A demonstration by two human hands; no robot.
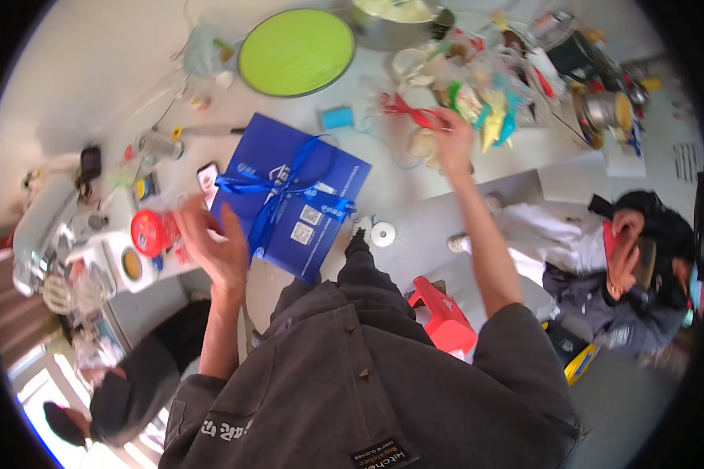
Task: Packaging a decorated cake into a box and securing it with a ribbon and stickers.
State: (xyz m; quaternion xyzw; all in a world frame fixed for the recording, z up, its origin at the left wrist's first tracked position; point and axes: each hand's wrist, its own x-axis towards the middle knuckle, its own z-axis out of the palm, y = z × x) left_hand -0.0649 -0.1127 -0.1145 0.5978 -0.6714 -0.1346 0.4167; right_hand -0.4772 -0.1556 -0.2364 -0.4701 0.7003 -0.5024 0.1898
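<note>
My right hand (453, 138) reaches over the right part of the table, its fingers closed on the end of a red piping bag (410, 111). Piping bags with green, yellow and blue parts (493, 117) lie just right of it. My left hand (214, 240) is raised at the left edge of a blue box (343, 170), fingers apart and bent, with nothing visible in it. A blue ribbon (278, 190) crosses the box and is tied in a bow. Left of my left hand stands a red-lidded container (148, 233). Above the box lies a blue spool (337, 118).
A green turntable (296, 53) and a metal bowl (396, 26) stand at the back. A phone (208, 176) lies left of the box, a stand mixer (47, 228) farther left. Other people are at the lower left (135, 393) and right (616, 275). A red plastic object (446, 319) is beside me.
</note>
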